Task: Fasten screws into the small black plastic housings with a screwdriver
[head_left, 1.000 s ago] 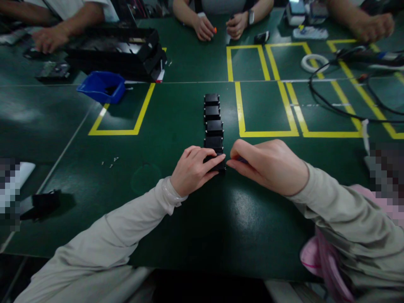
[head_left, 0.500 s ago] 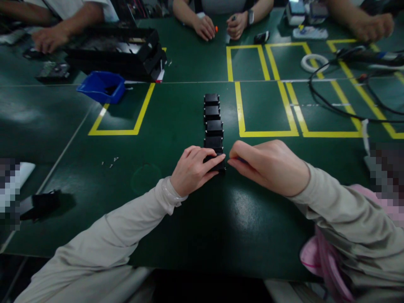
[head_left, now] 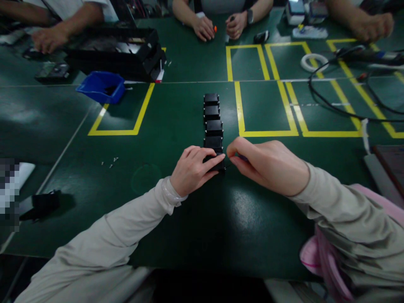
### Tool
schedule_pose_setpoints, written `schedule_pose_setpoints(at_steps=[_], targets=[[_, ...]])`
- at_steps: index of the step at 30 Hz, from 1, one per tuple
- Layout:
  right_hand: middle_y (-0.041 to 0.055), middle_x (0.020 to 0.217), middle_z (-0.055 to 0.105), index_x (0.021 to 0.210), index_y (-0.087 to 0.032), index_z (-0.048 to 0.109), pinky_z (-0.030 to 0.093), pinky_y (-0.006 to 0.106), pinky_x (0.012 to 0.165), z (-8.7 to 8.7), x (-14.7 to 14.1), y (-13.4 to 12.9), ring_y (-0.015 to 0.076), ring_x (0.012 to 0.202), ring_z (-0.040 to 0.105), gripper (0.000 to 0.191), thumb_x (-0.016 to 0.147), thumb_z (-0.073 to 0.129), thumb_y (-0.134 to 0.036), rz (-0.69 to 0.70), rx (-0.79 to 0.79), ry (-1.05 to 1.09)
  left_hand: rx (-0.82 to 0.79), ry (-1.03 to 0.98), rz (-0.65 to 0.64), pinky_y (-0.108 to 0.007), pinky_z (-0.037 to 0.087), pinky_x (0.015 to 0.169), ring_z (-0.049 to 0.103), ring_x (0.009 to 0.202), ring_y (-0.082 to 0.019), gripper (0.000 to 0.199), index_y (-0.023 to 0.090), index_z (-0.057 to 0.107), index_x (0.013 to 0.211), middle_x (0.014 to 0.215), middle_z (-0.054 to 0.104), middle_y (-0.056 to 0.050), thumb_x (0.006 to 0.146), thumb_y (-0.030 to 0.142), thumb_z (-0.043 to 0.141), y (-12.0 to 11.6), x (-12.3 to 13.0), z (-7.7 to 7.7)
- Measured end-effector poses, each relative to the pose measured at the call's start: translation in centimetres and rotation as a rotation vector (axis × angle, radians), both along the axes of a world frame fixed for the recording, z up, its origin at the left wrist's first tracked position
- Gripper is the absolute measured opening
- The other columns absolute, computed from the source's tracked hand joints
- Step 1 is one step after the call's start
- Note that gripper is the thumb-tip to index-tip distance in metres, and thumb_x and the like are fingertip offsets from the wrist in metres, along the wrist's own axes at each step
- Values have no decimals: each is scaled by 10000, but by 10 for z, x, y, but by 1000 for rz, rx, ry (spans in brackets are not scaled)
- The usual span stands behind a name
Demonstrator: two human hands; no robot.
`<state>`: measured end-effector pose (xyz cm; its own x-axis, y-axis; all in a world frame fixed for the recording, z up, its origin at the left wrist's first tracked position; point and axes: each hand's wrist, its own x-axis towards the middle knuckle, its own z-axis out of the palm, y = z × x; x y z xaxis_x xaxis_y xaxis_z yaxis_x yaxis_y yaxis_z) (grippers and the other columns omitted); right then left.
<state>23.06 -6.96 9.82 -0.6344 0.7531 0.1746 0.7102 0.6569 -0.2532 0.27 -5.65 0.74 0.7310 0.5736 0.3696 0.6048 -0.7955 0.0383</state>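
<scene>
Deep green bench (head_left: 186,235), bright yellow tape outlines (head_left: 269,134) on it. Row of blocks (head_left: 212,112) all black, silvery bits at corners. Tray (head_left: 102,87) super blue. Sleeves (head_left: 116,229) plain pale grey-beige.

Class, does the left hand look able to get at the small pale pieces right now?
Probably yes: bare tabletop separates the left hand from the small pale pieces, though its fingers hold a black block.

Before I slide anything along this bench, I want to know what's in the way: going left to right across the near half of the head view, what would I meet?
Dark object → tiny loose bits → left hand, on the nearest black block → right hand → white strip.
</scene>
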Motion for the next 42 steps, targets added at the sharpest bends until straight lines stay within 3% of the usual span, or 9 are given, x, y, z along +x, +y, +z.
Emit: schedule_pose_setpoints(at_steps=[8,15,21,29,36,42], targets=[[-35,524,486,910,-172,569,191,246,493,-2,-1,-2,112,468,436,309,1006,344,-360,5,-4,-9,-1,-2,11,-438,430,977,567,1097,-259,445,221,533,1355,1186,619,-106,925,287,627,-1,1,-1],[-18,590,547,986,-158,568,225,230,493,0,-1,-1,109,490,454,243,984,351,-269,-17,0,1,-11,6,2,-436,429,969,573,1098,-262,438,221,542,1345,1191,621,-101,921,284,631,0,0,1],[-31,519,496,915,-160,583,207,238,483,0,0,1,114,456,445,352,1010,343,-400,-23,-36,-40,-18,7,13,-435,425,972,572,1097,-260,446,223,537,1354,1189,622,-96,923,290,630,-1,0,0],[-20,580,556,988,-149,578,231,222,482,-1,0,0,106,474,454,245,977,360,-262,-13,25,24,-4,2,4,-442,427,971,574,1092,-264,432,219,549,1348,1185,622,-100,929,298,620,-1,0,0],[-21,542,540,925,-154,586,225,232,480,0,0,1,117,459,463,334,1004,367,-394,-26,-32,-37,-22,-4,12,-442,431,975,573,1093,-260,440,220,542,1352,1183,626,-101,925,286,627,-1,0,-1],[-16,586,556,986,-145,583,242,230,481,-1,-1,0,113,481,458,264,981,351,-271,-6,-5,22,-8,3,-1,-446,429,978,570,1099,-264,444,214,546,1350,1192,619,-105,921,286,632,0,0,0]])
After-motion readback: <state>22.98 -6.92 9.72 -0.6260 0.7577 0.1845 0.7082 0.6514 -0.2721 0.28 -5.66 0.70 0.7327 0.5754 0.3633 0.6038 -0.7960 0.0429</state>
